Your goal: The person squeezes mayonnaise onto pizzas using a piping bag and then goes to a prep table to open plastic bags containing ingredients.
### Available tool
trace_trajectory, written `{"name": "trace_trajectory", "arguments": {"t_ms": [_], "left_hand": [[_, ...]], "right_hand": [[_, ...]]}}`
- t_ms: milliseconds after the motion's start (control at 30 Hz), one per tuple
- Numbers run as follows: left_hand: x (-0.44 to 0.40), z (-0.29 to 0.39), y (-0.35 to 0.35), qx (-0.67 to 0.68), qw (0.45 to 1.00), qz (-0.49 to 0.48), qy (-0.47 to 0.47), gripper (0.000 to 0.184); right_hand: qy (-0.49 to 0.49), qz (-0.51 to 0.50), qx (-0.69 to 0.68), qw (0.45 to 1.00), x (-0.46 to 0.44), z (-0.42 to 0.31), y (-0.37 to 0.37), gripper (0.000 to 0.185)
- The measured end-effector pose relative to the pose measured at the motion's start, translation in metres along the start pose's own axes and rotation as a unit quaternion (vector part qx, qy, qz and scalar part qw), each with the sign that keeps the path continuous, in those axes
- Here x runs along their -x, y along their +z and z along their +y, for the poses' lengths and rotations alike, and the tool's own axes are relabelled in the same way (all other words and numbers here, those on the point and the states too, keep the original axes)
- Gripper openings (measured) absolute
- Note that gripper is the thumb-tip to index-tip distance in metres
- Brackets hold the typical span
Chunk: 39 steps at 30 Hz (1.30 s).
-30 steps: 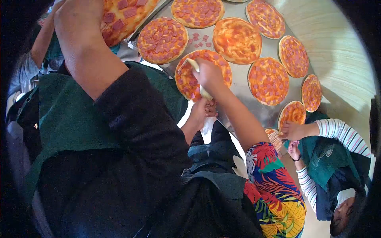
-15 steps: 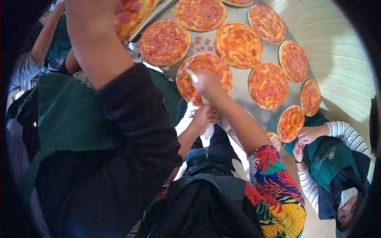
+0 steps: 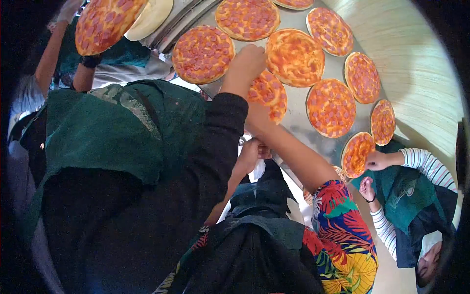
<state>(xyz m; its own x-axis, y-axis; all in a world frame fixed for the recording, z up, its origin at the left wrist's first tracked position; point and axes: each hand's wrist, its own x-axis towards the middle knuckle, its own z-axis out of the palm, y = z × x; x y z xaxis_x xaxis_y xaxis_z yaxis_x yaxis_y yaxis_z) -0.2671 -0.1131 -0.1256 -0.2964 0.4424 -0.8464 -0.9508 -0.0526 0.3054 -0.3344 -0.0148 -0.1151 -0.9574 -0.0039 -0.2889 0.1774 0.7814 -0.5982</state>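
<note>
My left hand (image 3: 252, 151) is held low at the near edge of the metal table (image 3: 296, 110), its fingers curled closed; what they hold, if anything, is hidden. My right forearm (image 3: 296, 149) reaches up over the nearest ham-topped pizza (image 3: 270, 95). A co-worker's dark sleeve (image 3: 227, 110) and wrist cross in front and hide my right hand's fingers. The co-worker's hand (image 3: 248, 62) is down on the table between that pizza, another ham pizza (image 3: 203, 55) and a pizza with mostly sauce (image 3: 295, 56).
More ham pizzas (image 3: 331, 108) lie along the right side of the table. At the right, a person in striped sleeves has a hand (image 3: 378, 160) at a sauced pizza (image 3: 358, 154). At upper left, a ham pizza (image 3: 108, 24) is raised beside a plain base (image 3: 151, 19).
The co-worker's dark-sleeved arm has come down from the upper left to the table, covering my right hand and the loose ham cubes. The striped-sleeved person's hands have parted.
</note>
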Motion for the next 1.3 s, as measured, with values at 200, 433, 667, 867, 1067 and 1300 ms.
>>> {"name": "trace_trajectory", "arguments": {"t_ms": [200,433,667,867,1067,1300], "left_hand": [[-0.033,0.009,0.005,0.078,0.971,-0.224,0.044,0.02],[-0.015,-0.018,-0.012,-0.025,0.998,-0.06,-0.017,0.025],[-0.037,0.007,0.02,0.017,0.987,-0.158,0.021,0.022],[-0.019,-0.019,0.011,-0.044,0.998,0.03,-0.021,0.026],[-0.039,-0.006,0.017,0.039,0.989,-0.139,0.014,0.023],[-0.033,-0.029,-0.001,-0.049,0.999,-0.023,-0.007,0.034]], "right_hand": [[0.047,0.115,-0.004,0.992,-0.018,0.037,-0.024,0.018],[-0.007,-0.077,0.05,0.996,-0.003,0.025,0.018,0.021],[0.064,0.149,-0.067,0.984,-0.012,0.046,-0.037,0.018],[0.011,-0.031,-0.022,0.999,0.01,0.012,-0.013,0.019],[0.049,0.1,-0.016,0.994,-0.008,0.061,-0.023,0.021],[-0.049,-0.066,-0.006,0.997,0.02,0.012,0.006,0.018]]}}
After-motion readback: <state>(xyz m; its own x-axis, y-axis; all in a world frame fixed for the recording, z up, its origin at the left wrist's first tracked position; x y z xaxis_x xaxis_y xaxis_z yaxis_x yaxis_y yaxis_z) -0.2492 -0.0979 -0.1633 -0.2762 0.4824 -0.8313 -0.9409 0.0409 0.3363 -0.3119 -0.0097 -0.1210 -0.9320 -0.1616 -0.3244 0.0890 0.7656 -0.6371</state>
